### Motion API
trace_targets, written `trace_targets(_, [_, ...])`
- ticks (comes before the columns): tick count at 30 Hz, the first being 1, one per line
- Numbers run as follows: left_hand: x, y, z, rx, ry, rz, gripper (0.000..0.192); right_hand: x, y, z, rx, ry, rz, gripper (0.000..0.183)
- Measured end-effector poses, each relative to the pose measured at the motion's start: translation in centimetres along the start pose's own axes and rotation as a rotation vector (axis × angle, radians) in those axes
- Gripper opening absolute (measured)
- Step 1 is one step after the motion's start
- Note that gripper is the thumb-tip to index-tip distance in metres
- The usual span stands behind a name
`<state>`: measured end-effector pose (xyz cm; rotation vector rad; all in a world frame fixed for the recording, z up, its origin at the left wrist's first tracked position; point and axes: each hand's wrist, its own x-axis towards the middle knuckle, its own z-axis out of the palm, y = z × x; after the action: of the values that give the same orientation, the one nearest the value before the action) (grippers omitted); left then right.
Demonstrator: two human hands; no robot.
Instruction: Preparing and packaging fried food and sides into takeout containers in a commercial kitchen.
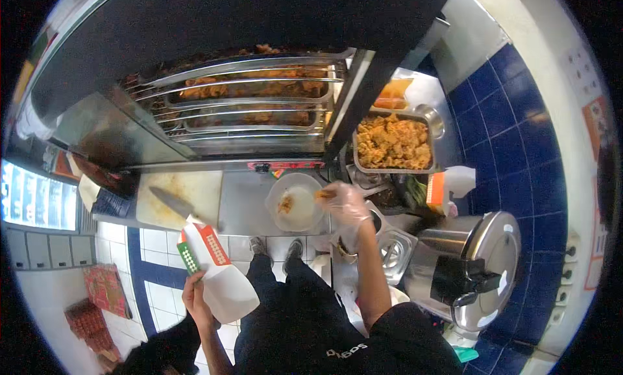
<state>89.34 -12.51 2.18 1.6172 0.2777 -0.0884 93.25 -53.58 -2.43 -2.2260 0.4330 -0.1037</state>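
Note:
My left hand (196, 299) grips an open paper food box (219, 277) with red and green printed panels. The box is tilted, its white flap towards me. A clear plastic glove covers my right hand (346, 203). Between its fingers is a browned piece of food (325, 195), probably fried chicken, at the right rim of a pale round bowl (305, 207). Inside that bowl lies a small heap of brown crumbs or food (285, 204). The bowl stands on a steel counter (246, 200).
Left of the bowl, a knife (170, 201) rests on a stained cutting board (204, 185). A display cabinet (233, 156) with food trays rises behind. To the right are a tray of fried chicken (394, 144), a lidded steel pan (395, 253) and a large steel cooker (438, 234).

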Motion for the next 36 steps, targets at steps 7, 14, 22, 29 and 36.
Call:
trace_targets(7, [-0.1,0.0,-1.3,-0.09,-0.03,-0.022,0.022,7.7,2.1,-6.6,-0.397,0.417,0.11,0.037])
trace_targets(14, [-0.2,-0.5,-3.8,0.017,0.013,0.06,0.023,14.2,4.8,-7.0,-0.82,0.168,0.262,0.026])
trace_targets(22, [-0.8,-2.2,-5.1,0.025,0.145,0.006,0.027,14.2,5.8,-9.3,-0.487,0.272,0.253,0.023])
trace_targets(29, [-0.4,-1.1,-5.7,0.025,0.133,0.041,0.026,7.9,3.6,-10.1,0.29,0.296,0.074,0.028])
trace_targets(36, [0.5,-1.5,-4.9,0.063,0.085,0.084,0.025,1.2,0.1,2.4,0.022,0.002,-0.103,0.029])
